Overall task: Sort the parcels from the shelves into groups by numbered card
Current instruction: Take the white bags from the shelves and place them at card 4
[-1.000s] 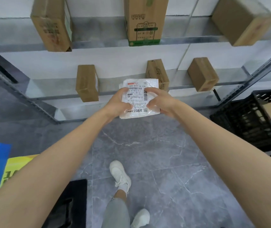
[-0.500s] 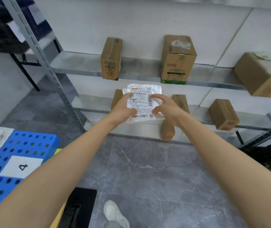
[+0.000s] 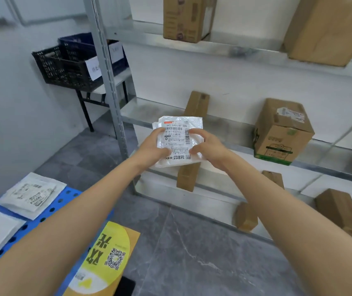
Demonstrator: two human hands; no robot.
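A flat white plastic parcel (image 3: 178, 133) with a printed shipping label is held up in front of the metal shelves (image 3: 224, 122). My left hand (image 3: 152, 147) grips its left edge, thumb on the label. My right hand (image 3: 206, 146) grips its right edge the same way. Brown cardboard boxes stand on the shelves: a tall one (image 3: 196, 103) right behind the parcel, a larger one (image 3: 282, 131) to the right, others above and below. At lower left, two white flat parcels (image 3: 30, 194) lie on a blue perforated board (image 3: 61, 212).
A grey shelf upright (image 3: 106, 77) rises left of my hands. Black and blue crates (image 3: 68, 63) with paper labels sit on a small table at the back left. A yellow printed sign (image 3: 106, 257) lies by the blue board. Grey tiled floor spreads below the shelves.
The view has swung left and up; the blue board with parcels and the crates now show. Both hands still hold the white parcel the same way.
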